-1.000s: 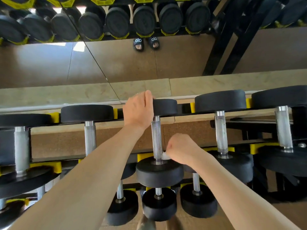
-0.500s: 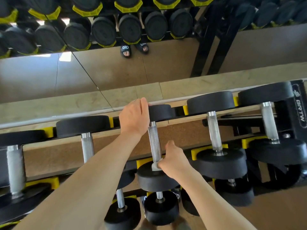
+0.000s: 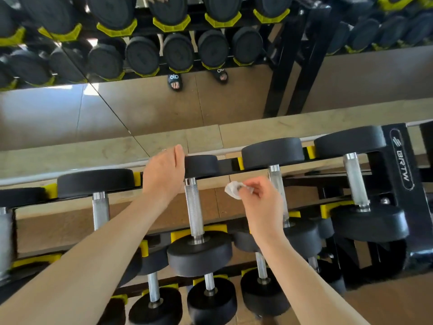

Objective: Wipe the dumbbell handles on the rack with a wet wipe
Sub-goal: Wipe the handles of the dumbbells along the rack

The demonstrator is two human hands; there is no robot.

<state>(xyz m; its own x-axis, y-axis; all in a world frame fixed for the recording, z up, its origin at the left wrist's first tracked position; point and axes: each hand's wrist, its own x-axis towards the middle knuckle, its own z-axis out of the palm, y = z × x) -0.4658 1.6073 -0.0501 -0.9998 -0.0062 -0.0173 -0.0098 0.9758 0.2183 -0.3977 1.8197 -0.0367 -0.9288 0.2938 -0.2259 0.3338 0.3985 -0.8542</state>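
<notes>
Dumbbells fill a black rack (image 3: pixel 398 165) with yellow cradles, set against a mirror (image 3: pixel 140 109) that shows more weights. At centre, one dumbbell (image 3: pixel 199 252) lies across the top tier, its ridged metal handle (image 3: pixel 194 207) bare between two black heads. My left hand (image 3: pixel 164 174) rests over its far head, fingers curled around the edge. My right hand (image 3: pixel 262 202) hovers between that handle and the next one to the right, fingertips pinching a crumpled white wipe (image 3: pixel 233 190), clear of both handles.
</notes>
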